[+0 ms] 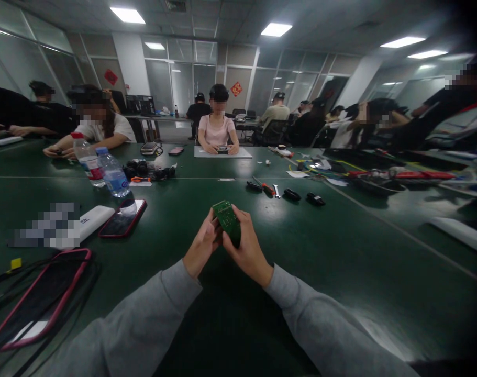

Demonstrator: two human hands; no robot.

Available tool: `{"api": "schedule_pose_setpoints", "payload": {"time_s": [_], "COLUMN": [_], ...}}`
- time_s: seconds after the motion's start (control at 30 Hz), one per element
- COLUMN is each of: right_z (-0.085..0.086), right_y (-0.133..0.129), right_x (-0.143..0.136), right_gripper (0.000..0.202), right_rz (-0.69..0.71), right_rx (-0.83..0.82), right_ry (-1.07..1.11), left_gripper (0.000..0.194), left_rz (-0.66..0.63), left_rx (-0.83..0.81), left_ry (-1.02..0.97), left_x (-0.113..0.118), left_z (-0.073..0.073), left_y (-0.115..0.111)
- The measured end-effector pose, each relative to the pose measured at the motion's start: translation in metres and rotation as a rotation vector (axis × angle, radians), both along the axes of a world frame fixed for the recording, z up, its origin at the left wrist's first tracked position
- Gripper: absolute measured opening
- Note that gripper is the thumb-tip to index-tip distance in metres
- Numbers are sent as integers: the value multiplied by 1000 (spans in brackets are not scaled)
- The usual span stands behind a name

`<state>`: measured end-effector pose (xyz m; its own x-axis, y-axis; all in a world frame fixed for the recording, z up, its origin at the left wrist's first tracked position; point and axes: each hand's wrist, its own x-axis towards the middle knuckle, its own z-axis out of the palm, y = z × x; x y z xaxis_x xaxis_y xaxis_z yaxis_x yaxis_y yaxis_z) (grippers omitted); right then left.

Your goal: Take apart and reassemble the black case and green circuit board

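Observation:
A green circuit board [227,219] is held tilted above the dark green table [301,246], in the middle of the head view. My left hand [203,242] grips its left edge, with the fingers partly hidden behind the board. On the opposite side, my right hand [249,245] is closed round the right edge, its thumb near the lower corner. Small pale parts and solder marks show on the face toward me. Grey sleeves cover both forearms.
Left of my hands lie a red-edged phone [123,218], a larger phone [42,298] with cables over it, and a white power bank [89,222]. Two bottles [113,175] stand behind. Ahead lie a screwdriver [267,189] and a wrench [276,191]. A person [218,128] sits opposite.

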<state>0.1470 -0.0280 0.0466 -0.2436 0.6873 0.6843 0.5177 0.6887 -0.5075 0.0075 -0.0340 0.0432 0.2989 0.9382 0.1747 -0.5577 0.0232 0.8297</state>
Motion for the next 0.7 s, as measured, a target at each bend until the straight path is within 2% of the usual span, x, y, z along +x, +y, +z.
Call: {"api": "schedule_pose_setpoints", "payload": {"time_s": [0.17, 0.3, 0.43, 0.57, 0.7], "right_z": [-4, -5, 1, 4, 2], "right_y": [6, 10, 15, 34, 55], "right_x": [2, 5, 11, 24, 32], "right_gripper": [58, 56, 58, 61, 67], "right_rz": [-54, -71, -126, -159, -95], "right_rx": [-26, -62, -74, -135, -255], "right_ry": [86, 157, 191, 210, 147], "left_gripper": [81, 67, 46, 39, 40], "left_rz": [-54, -32, 185, 475, 525], "left_rx": [92, 74, 92, 96, 146], "left_ry": [46, 110, 208, 286, 394], "left_x": [2, 1, -8, -24, -34], "left_z": [-1, 7, 9, -9, -31], "left_y": [-4, -10, -3, 19, 37]}}
